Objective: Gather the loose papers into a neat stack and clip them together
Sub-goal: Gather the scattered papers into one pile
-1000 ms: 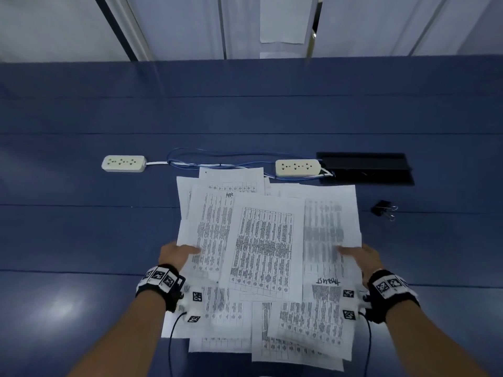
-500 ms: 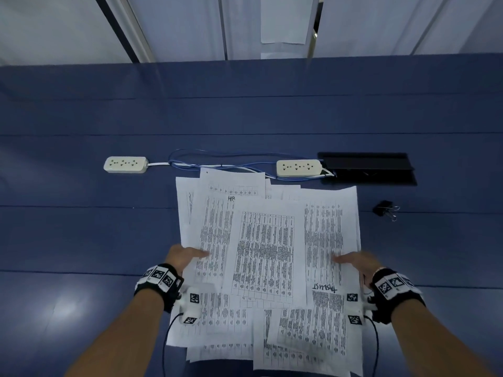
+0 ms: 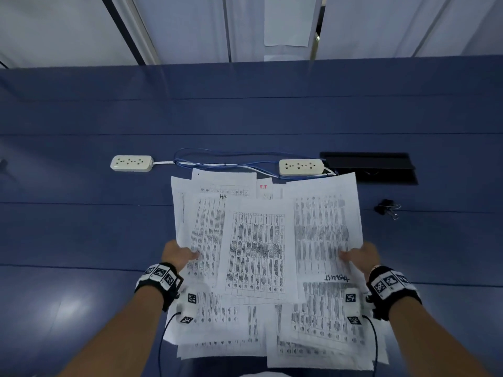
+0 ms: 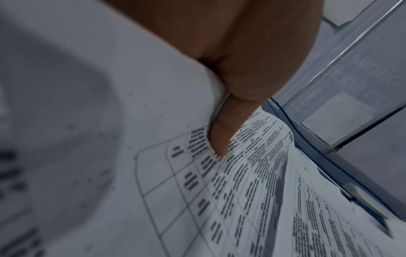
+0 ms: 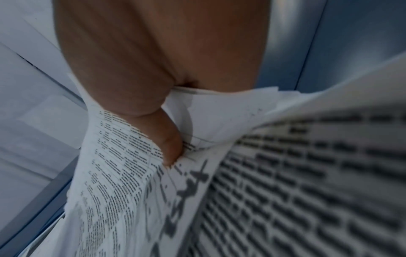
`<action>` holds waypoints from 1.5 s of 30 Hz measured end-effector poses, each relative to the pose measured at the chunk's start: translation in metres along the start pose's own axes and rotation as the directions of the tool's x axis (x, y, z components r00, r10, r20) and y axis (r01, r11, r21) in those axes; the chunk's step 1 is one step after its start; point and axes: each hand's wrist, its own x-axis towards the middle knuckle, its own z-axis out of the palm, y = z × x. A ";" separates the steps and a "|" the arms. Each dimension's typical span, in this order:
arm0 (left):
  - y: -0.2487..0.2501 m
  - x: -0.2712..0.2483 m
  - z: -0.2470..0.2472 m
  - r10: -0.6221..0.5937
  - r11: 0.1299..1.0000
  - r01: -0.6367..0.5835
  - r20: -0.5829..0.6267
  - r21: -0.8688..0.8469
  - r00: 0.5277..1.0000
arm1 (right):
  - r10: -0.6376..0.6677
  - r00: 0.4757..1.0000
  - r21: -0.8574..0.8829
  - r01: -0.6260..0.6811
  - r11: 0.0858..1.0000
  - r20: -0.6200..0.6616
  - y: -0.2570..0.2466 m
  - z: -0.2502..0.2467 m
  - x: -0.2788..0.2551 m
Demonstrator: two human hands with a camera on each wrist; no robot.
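Observation:
A loose pile of printed white papers (image 3: 258,248) lies fanned out on the blue table (image 3: 81,235). My left hand (image 3: 177,254) grips the pile's left side, thumb on top of the sheets (image 4: 252,182) and fingers hidden beneath. My right hand (image 3: 359,255) grips the right side the same way, its thumb pressed onto the papers (image 5: 136,173). The far edge of the right sheets is raised off the table. A black binder clip (image 3: 386,208) lies on the table to the right of the pile, apart from both hands.
Two cream power strips (image 3: 132,163) (image 3: 300,167) with blue and white cables (image 3: 223,163) lie just beyond the papers. A black cable hatch (image 3: 370,167) sits at the back right. White curtains hang behind the table's far edge.
Both hands have slid inward and forward along the pile's sides, squeezing the sheets closer. The right sheets' far edge has lifted and swung toward the power strip.

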 end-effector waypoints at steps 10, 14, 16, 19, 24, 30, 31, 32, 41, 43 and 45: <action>-0.024 -0.003 -0.041 -0.062 0.997 0.068 -0.118 0.043 0.991 | -0.026 0.993 0.104 0.038 0.994 -0.113 0.006 -0.084 -0.007; -0.023 -0.012 -0.041 -0.050 0.998 0.054 -0.096 0.032 0.994 | 0.033 0.994 0.223 -0.009 0.975 -0.105 0.003 -0.101 -0.007; -0.018 -0.016 -0.035 -0.018 1.000 0.019 -0.093 0.015 0.996 | 0.012 0.998 0.255 0.005 0.967 -0.064 -0.006 -0.091 -0.013; -0.002 -0.036 -0.017 0.057 0.997 -0.059 -0.041 -0.047 0.998 | -0.048 0.999 0.263 0.043 0.964 0.013 -0.027 -0.062 -0.025; 0.007 -0.037 0.018 0.065 0.984 -0.049 0.088 -0.172 0.994 | -0.100 0.981 0.273 0.051 0.961 0.168 -0.056 -0.006 -0.033; 0.000 -0.017 0.037 -0.038 0.948 0.106 0.224 -0.301 0.974 | -0.161 0.967 0.033 0.157 0.987 0.198 -0.061 0.044 -0.038; -0.004 -0.011 0.037 -0.082 0.934 0.163 0.253 -0.319 0.964 | -0.165 0.969 -0.037 0.175 0.984 0.181 -0.059 0.049 -0.040; -0.024 0.021 0.044 -0.123 0.912 0.214 0.264 -0.349 0.957 | -0.151 0.977 -0.093 0.167 0.982 0.153 -0.055 0.055 -0.040; -0.005 -0.008 0.051 0.048 0.993 -0.023 0.216 -0.118 0.975 | -0.097 0.989 -0.169 0.116 0.979 0.116 -0.048 0.095 -0.050; -0.008 -0.008 0.056 0.072 0.992 -0.055 0.151 -0.110 0.986 | -0.088 0.983 -0.174 0.116 0.978 0.162 -0.049 0.101 -0.054; -0.011 -0.004 0.060 0.078 0.990 -0.067 0.084 -0.126 0.993 | -0.100 0.980 -0.240 0.140 0.961 0.169 -0.051 0.099 -0.057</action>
